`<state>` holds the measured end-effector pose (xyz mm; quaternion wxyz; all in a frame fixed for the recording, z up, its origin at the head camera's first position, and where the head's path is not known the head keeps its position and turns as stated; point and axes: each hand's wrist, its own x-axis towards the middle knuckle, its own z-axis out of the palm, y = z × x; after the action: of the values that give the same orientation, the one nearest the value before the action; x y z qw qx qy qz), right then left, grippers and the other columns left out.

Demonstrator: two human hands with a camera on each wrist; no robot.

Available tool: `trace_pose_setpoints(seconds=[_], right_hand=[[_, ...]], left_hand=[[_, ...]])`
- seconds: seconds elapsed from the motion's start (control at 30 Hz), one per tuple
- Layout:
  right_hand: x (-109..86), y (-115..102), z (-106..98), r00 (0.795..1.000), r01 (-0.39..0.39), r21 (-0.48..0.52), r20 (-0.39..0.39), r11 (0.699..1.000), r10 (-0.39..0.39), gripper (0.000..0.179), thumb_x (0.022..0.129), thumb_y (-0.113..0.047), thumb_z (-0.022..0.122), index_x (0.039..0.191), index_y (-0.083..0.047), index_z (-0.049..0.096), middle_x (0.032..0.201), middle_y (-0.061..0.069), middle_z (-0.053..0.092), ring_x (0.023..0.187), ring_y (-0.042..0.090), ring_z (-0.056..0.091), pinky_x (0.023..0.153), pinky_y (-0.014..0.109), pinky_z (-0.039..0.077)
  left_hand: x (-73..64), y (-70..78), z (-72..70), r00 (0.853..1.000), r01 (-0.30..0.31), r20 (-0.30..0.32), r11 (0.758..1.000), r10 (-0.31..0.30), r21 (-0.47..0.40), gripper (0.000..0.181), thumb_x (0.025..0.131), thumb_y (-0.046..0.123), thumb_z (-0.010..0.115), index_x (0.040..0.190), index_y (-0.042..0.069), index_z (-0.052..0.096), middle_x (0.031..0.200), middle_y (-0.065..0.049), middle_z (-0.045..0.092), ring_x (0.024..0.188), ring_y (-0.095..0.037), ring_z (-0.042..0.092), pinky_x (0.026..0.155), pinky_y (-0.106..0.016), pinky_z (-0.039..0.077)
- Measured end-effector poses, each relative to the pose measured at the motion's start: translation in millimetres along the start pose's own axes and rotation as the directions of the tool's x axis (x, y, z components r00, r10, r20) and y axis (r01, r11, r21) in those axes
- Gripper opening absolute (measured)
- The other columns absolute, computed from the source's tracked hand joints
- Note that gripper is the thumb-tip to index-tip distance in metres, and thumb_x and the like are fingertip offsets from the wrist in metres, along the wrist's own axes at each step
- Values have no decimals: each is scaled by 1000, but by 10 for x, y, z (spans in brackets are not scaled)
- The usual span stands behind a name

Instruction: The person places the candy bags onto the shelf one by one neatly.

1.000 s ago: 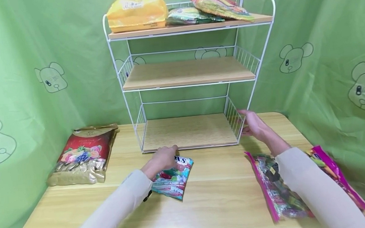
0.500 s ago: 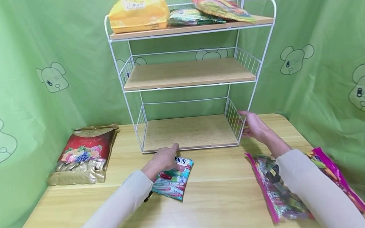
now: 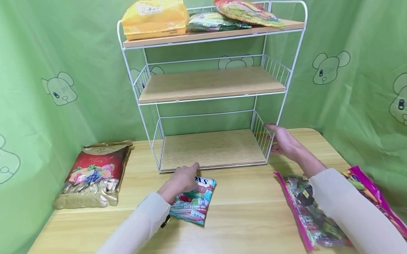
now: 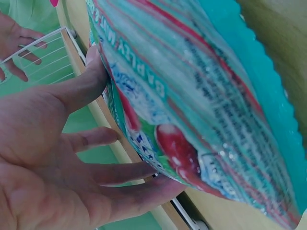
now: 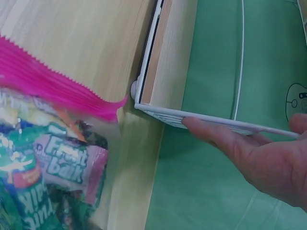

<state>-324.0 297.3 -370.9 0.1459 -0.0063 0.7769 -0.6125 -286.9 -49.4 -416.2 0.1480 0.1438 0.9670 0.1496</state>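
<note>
My left hand (image 3: 181,179) rests over a small teal candy bag (image 3: 193,204) that lies on the table before the shelf rack. In the left wrist view, the thumb and loosely extended fingers touch the bag (image 4: 192,120) along one edge; some fingertips are hidden by it. At the rack's lower right side, my right hand (image 3: 283,140) touches the white wire side rail (image 3: 261,133) from outside. Its fingers look spread and fairly straight. In the right wrist view, this hand (image 5: 259,158) lies along the rail, part of it out of frame.
A white three-tier rack (image 3: 212,99) with wooden shelves stands at the back. On top sit a yellow bag (image 3: 154,20), a green bag (image 3: 212,22) and a red-yellow bag (image 3: 246,11). Left is a red-gold candy bag (image 3: 93,175); right, a pink-edged clear bag (image 3: 299,210), partly behind the right arm.
Both hands and the bags stay in the same places. The head view has tilted up slightly, so everything sits a little lower in the picture.
</note>
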Motion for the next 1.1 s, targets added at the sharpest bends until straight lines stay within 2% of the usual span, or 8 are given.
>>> trace_pose_setpoints(seconds=[0.2, 0.43, 0.57, 0.67, 0.77, 0.87, 0.97, 1.1], right_hand=[[-6, 19, -60, 999, -9, 57, 36, 998, 7, 62, 108, -35, 17, 162, -17, -7, 163, 36, -3, 145, 64, 11, 121, 70, 22], [-15, 29, -112, 999, -15, 60, 51, 998, 12, 64, 108, -39, 20, 162, -16, -6, 163, 36, -3, 145, 64, 11, 121, 69, 23], [-16, 21, -114, 999, -13, 52, 49, 999, 11, 65, 108, -41, 20, 162, -15, -6, 163, 35, -2, 145, 64, 12, 121, 69, 24], [-12, 10, -99, 999, -13, 56, 48, 998, 10, 66, 108, -42, 21, 162, -15, -6, 164, 34, -2, 145, 63, 13, 122, 68, 24], [-9, 3, -89, 999, -12, 57, 47, 998, 9, 65, 108, -40, 20, 162, -15, -6, 164, 34, -1, 145, 63, 13, 122, 68, 23], [-11, 3, -89, 999, -11, 58, 43, 998, 8, 64, 108, -39, 18, 162, -15, -5, 164, 34, -2, 145, 64, 12, 122, 68, 23], [-14, 7, -87, 999, -13, 61, 42, 998, 11, 63, 108, -38, 19, 162, -15, -5, 164, 34, 0, 145, 63, 13, 122, 68, 24], [-11, 16, -88, 999, -19, 83, 44, 996, 15, 64, 108, -38, 20, 162, -16, -4, 164, 34, -1, 146, 63, 13, 122, 67, 23]], left_hand=[[-48, -53, -50, 999, -20, 48, 998, 23, -60, 88, 82, 39, 82, 153, 12, 40, 142, -23, 57, 130, -44, 54, 112, -56, 47], [-111, -156, -162, 998, -48, 21, 994, 51, -101, 82, 85, 35, 81, 152, 10, 42, 145, -20, 56, 133, -44, 52, 113, -59, 45], [-161, -239, -260, 999, -21, 31, 996, 24, -83, 86, 86, 39, 79, 152, 2, 39, 143, -24, 56, 130, -44, 54, 111, -59, 47], [-201, -322, -342, 997, 37, 69, 998, -33, -49, 90, 87, 43, 76, 151, -7, 36, 139, -29, 57, 122, -43, 60, 106, -55, 52], [-230, -394, -393, 986, 98, 137, 995, -94, -22, 84, 89, 48, 73, 142, -10, 44, 118, -23, 64, 97, -34, 67, 88, -48, 63], [-254, -435, -382, 963, 147, 230, 989, -140, -12, 61, 89, 53, 70, 112, -2, 61, 85, -10, 59, 68, -23, 60, 63, -40, 65], [-282, -447, -332, 945, 162, 288, 987, -153, -6, 51, 89, 56, 68, 85, 6, 59, 72, -8, 58, 61, -22, 62, 57, -37, 64], [-301, -434, -279, 932, 177, 327, 983, -154, -42, 55, 88, 59, 68, 85, 5, 58, 76, -17, 66, 61, -31, 72, 55, -39, 64]])
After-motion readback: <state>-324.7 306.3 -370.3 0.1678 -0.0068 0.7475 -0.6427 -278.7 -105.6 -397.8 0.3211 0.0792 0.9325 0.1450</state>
